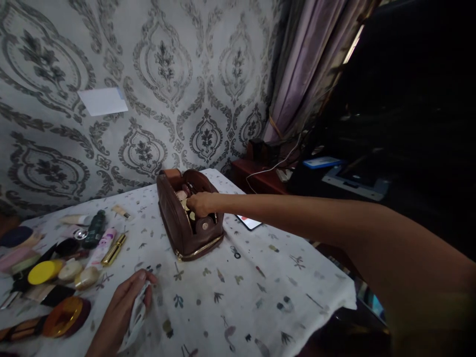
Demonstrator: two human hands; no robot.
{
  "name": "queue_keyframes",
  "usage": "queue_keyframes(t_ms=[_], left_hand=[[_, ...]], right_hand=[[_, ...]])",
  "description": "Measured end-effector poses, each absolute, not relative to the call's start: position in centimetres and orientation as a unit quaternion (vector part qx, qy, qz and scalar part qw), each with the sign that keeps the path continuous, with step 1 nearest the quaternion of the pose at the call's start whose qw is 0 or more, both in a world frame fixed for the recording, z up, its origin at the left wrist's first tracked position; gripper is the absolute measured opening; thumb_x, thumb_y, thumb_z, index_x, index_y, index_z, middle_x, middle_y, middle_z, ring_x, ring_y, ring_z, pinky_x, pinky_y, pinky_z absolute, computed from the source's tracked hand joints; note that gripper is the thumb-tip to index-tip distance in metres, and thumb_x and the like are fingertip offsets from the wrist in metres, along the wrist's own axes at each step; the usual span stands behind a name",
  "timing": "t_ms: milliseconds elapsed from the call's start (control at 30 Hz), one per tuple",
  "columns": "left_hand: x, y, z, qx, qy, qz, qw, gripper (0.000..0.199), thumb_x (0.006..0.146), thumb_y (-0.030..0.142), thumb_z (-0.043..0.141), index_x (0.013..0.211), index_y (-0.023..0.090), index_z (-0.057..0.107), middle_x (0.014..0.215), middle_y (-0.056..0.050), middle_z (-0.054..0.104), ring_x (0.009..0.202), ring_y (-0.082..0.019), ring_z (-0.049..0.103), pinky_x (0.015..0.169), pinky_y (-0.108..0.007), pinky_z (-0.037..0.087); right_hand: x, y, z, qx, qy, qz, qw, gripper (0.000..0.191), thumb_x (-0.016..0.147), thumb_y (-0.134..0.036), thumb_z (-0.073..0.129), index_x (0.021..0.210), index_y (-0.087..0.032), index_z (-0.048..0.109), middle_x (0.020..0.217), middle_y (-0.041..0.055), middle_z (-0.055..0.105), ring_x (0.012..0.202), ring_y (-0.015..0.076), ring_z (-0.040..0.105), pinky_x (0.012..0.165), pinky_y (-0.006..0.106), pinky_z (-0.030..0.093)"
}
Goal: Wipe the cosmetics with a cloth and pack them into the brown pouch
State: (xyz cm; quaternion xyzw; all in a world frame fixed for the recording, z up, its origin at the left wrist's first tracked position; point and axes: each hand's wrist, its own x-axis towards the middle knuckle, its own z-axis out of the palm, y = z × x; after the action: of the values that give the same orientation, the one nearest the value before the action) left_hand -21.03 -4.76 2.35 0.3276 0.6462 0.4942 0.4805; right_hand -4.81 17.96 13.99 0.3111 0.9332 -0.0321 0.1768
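I have the right hand (pixel 203 204) inside the open brown bag (pixel 173 218), which sits upright on the cloth-covered worktop (pixel 238 307); I judge the step in hand to be handling its contents. The right forearm (pixel 293 212) comes in from the right, almost level, with the wrist above the opening and the fingers angled down among the items. Those fingertips are partly hidden, so I cannot tell whether they are closed on anything. Any lift from here would call for a secure pinch and a path clear of the zipped edges. My left hand (pixel 118 305) is low on the near side, fingers bent around a crumpled white piece (pixel 137 317), apart from the bag. Farther left lie the yellow-lidded jar (pixel 45 272), gold tube (pixel 114 249) and dark green bottle (pixel 94 229).
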Motion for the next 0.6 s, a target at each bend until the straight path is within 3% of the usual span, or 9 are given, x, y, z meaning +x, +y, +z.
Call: queue_keyframes(t_ms=[200,333,600], left_hand=[[-20.8,-4.7,2.8,0.333,0.654,0.496,0.465,0.059,0.063,0.075,0.07,0.078,0.018,0.065,0.05,0.003,0.05,0.048,-0.014,0.047,0.044,-0.023,0.032],[-21.0,-4.9,2.2,0.329,0.644,0.504,0.472,0.059,0.063,0.075,0.07,0.077,0.017,0.065,0.051,0.003,0.051,0.05,-0.012,0.047,0.048,-0.022,0.035],[-21.2,-4.9,1.2,0.346,0.632,0.504,0.476,0.054,0.073,0.071,0.064,0.079,0.018,0.064,0.051,0.003,0.052,0.046,-0.011,0.044,0.047,-0.021,0.033]], right_hand=[[-4.8,18.3,13.9,0.335,0.919,-0.036,0.206,0.052,0.072,-0.022,0.075,0.121,-0.005,0.063,0.116,0.0227,0.07,0.1,0.0319,0.07,0.079,0.036,0.057],[-4.8,18.0,14.2,0.328,0.92,-0.037,0.214,0.041,0.071,-0.02,0.076,0.109,-0.008,0.07,0.108,0.021,0.073,0.098,0.0317,0.07,0.08,0.036,0.056],[-4.0,17.4,14.5,0.329,0.93,-0.036,0.162,0.034,0.073,-0.017,0.073,0.106,-0.009,0.071,0.109,0.0184,0.073,0.098,0.028,0.07,0.08,0.03,0.053]])
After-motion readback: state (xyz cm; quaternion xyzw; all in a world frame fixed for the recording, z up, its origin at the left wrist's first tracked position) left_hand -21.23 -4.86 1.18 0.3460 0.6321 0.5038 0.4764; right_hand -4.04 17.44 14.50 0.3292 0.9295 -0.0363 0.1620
